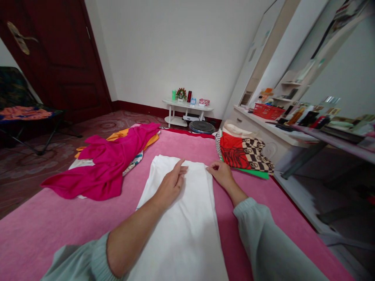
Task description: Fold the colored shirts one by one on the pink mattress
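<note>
A white garment point(187, 226) lies lengthwise on the pink bedspread point(187, 144), its far end toward the wall and its near end running out of the picture. Over its upper part is my left hand point(173, 180), fingers stretched out; whether the palm touches the cloth I cannot tell. At the far right corner my right hand point(222, 174) pinches the garment's edge between thumb and fingers. The exact kind of garment does not show.
Left on the bed is a loose heap with a magenta garment point(111, 164) on top. To the right lie stacked patterned clothes point(243, 150). Beyond the bed stands a small white table point(187, 103). A cluttered dressing table point(263, 121) borders the right side.
</note>
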A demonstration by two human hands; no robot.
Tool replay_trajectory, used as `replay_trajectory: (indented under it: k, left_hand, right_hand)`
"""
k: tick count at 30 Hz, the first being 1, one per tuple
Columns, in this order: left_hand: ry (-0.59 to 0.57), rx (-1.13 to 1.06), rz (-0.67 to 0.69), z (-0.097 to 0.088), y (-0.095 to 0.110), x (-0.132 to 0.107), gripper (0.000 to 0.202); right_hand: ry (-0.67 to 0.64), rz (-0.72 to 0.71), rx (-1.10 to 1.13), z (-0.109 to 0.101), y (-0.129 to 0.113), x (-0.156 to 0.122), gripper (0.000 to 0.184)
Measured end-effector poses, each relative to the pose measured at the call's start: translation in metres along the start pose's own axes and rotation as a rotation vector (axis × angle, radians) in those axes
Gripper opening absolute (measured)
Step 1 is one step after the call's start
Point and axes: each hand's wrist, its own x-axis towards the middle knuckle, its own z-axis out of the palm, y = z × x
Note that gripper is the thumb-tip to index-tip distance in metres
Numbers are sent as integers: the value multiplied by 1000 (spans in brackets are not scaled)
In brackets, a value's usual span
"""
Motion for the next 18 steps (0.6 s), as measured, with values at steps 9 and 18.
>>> replay_trajectory:
  k: [9, 18]
  left_hand:
    - [-284, 688, 111, 5, 3, -6, 52]
    - [-297, 735, 114, 4, 10, -9, 50]
  right_hand:
    - [164, 0, -126, -4, -22, -14, 7]
    - [-257, 67, -373, -4, -58, -6, 29]
